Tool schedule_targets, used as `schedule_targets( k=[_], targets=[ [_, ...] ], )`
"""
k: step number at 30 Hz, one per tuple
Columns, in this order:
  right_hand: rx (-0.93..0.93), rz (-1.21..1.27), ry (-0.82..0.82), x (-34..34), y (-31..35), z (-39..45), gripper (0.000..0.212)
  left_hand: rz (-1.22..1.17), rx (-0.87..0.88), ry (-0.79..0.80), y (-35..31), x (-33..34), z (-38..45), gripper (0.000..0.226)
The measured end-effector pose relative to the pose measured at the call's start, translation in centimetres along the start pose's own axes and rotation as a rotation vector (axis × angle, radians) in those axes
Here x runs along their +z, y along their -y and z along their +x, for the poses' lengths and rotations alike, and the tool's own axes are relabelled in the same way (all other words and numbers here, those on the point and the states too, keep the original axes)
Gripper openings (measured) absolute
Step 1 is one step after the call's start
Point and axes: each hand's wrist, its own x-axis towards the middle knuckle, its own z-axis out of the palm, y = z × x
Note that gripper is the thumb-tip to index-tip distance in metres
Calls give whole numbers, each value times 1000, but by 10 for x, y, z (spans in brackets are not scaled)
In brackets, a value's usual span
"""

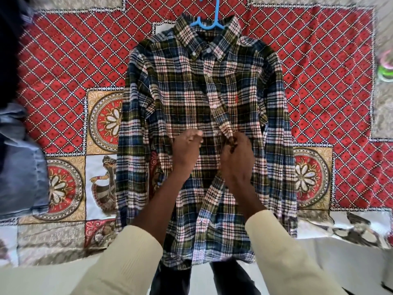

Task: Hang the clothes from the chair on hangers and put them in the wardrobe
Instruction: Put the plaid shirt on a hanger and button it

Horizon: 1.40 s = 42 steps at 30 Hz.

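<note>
One plaid shirt (pixel 204 116), one blue hanger (pixel 209 19) — two hands.

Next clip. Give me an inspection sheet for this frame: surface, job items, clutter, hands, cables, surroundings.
Surface: patterned bedspread, red diamond print with floral medallions; it covers the work area.
Job items: plaid shirt lies flat, front up, on a blue hanger whose hook sticks out past the collar. Upper buttons look fastened; the lower front is open.
Clutter: denim garment at the left edge; green and pink object at the right edge, too blurred to identify.
Hands: left hand and right hand both pinch the shirt front at mid-placket.
Cables: nothing seen.
Surroundings: pale floor below the bedspread edge.
</note>
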Motion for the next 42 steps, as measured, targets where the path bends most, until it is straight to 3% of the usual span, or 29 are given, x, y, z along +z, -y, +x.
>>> schedule_targets(
  k=[5, 8, 11, 13, 15, 19, 21, 23, 25, 29, 37, 42],
  targets=[
    [-223, -34, -41, -5, -8, 17, 39, 190, 109, -8, 6, 22, -12, 11],
    [-481, -284, -76, -3, -9, 20, 45, 236, 166, -72, 2, 32, -7, 20],
    [-535, -340, 36, -1, -16, 25, 43, 318, 243, -95, -3, 37, -4, 23],
    [-448, -91, 192, -2, -20, 28, 26, 388, 243, -101, -6, 41, -2, 22],
    [-211, 227, 299, -5, -18, 30, 14, 413, 215, -111, -7, 44, -1, 15],
    [153, 544, 317, -7, -11, 33, 21, 436, 162, -136, -9, 47, -4, 13],
    [104, 500, 333, -6, -9, 31, 25, 379, 112, -123, -10, 44, -4, 16],
    [-85, 302, 305, -3, -10, 27, 37, 228, 18, -112, -9, 38, -5, 19],
    [-193, 195, 253, 2, -10, 25, 31, 69, -71, -119, -7, 30, -7, 20],
    [-238, 274, 151, 2, -5, 24, 19, -103, -123, -179, -6, 21, -15, 13],
    [178, 727, 427, -12, 5, 22, 8, -127, -56, -279, -18, 26, -32, 2],
    [239, 782, 483, -14, 2, 23, 15, -188, -85, -215, -22, 27, -36, 17]
  ],
)
